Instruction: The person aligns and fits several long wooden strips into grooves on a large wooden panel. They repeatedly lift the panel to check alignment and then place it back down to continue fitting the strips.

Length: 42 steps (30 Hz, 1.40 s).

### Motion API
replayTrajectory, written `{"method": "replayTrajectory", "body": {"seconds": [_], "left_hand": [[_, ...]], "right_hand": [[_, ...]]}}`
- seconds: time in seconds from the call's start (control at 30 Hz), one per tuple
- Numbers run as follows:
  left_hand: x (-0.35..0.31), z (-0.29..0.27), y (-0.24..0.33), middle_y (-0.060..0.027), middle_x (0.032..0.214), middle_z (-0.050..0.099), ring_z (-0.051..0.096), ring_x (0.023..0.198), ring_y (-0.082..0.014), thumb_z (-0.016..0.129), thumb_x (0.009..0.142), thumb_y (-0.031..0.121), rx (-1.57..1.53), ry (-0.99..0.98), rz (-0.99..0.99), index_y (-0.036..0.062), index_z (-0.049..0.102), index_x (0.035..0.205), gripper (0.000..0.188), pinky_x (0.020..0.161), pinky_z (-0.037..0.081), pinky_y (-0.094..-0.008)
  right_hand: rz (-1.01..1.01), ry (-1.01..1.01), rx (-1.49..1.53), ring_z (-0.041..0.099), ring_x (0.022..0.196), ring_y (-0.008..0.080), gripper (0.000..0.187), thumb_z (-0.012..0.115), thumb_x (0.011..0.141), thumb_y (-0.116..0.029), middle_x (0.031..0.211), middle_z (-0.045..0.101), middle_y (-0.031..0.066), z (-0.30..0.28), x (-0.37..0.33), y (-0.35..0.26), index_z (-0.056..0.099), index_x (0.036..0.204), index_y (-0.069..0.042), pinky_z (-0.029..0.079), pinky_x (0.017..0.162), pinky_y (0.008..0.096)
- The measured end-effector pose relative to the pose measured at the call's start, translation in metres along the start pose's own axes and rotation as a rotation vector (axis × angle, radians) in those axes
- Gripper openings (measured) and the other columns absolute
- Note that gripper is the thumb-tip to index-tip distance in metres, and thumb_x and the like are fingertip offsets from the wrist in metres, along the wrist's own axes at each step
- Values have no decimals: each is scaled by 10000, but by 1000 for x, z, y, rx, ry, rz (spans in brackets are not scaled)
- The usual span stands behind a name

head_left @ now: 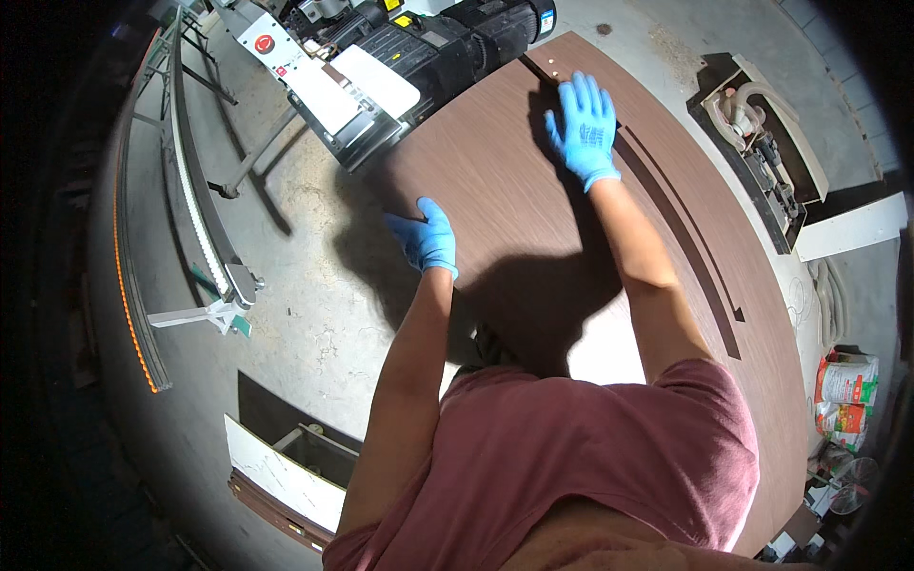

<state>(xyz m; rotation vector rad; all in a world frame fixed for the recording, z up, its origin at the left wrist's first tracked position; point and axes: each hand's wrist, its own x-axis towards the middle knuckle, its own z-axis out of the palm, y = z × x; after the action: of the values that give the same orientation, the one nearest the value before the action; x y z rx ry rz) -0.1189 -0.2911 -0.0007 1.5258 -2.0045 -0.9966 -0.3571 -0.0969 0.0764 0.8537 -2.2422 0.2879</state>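
Observation:
A large brown wood-grain panel (486, 181) stretches from the machine in front of me round to my right side. My left hand (426, 238), in a blue glove, is at the panel's left edge. Its thumb points forward over the top and its fingers bend past the edge, their tips partly hidden. Farther forward, my blue-gloved right hand (584, 131) lies flat on the panel with the fingers stretched out. Beside the right hand, long dark lines (681, 233) run along the panel; whether they are grooves or strips I cannot tell.
A black machine (419, 52) with a white guard and red button stands ahead, over the panel's far left edge. Curved roller rails (190, 181) stand at the left. An open box of hoses and parts (757, 143) lies at right, near colourful bags (845, 395). A white-topped board (286, 471) is lower left.

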Motion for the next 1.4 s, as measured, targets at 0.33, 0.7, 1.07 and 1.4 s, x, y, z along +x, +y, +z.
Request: {"method": "replayTrajectory", "body": {"seconds": [0.33, 0.7, 1.07, 1.4], "left_hand": [[14, -11, -18, -339, 1622, 432, 492, 1471, -428, 526, 1060, 497, -466, -357, -173, -113, 352, 1603, 835, 1216, 414, -496], [12, 12, -14, -347, 1499, 566, 636, 1299, -459, 526, 1057, 398, -305, -70, 4, -84, 407, 1576, 718, 1095, 515, -504], [-3, -10, 14, -412, 1514, 512, 576, 1346, -539, 466, 1065, 379, -219, -15, -87, -112, 321, 1612, 749, 1134, 484, -544], [5, 3, 6, -316, 1249, 684, 715, 1100, -443, 518, 1086, 351, -49, 23, -116, -56, 477, 1449, 547, 929, 591, -468]], "right_hand": [[-100, -681, 1586, 574, 1424, 355, 456, 575, 1110, -289, 1539, 604, 200, -52, -2, -231, 591, 1508, -68, 436, 1214, 429], [-10, -244, 957, 675, 1021, 459, 403, 689, 916, -319, 1087, 706, 232, -31, 5, -216, 677, 1180, -15, 535, 907, 543], [104, -136, 500, 580, 1291, 429, 528, 703, 941, -423, 1308, 693, 235, 12, -22, -189, 693, 1277, -16, 408, 1107, 548], [-41, -694, 1099, 706, 1166, 395, 364, 645, 1025, -300, 1244, 745, 223, -52, 7, -270, 723, 1309, -85, 547, 1038, 451]]}}
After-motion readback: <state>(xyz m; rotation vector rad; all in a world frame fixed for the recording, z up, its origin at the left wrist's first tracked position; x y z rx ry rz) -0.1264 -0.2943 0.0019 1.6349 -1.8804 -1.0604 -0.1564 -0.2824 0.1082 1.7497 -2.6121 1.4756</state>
